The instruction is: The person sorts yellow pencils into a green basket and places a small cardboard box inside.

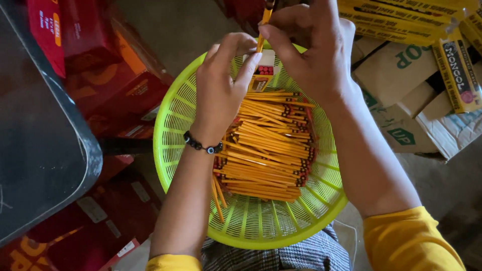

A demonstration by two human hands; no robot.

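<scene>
The right hand (314, 50) pinches a few yellow pencils (262, 30) near their upper ends, fingers closed on them, and feeds them downward. The left hand (221, 83) closes around a small pencil box (262, 75), thumb and forefinger steadying its open top, so the pencils stand partly inside it. Whether the box is nearly full cannot be told, as the fingers hide its mouth. Below the hands, a lime-green mesh basket (175, 115) rests on the person's lap and holds a large heap of loose pencils (266, 145), so most of the packing appears left to do. Flat yellow cartons (391, 20) lie at the upper right, red boxes (115, 85) at the left.
</scene>
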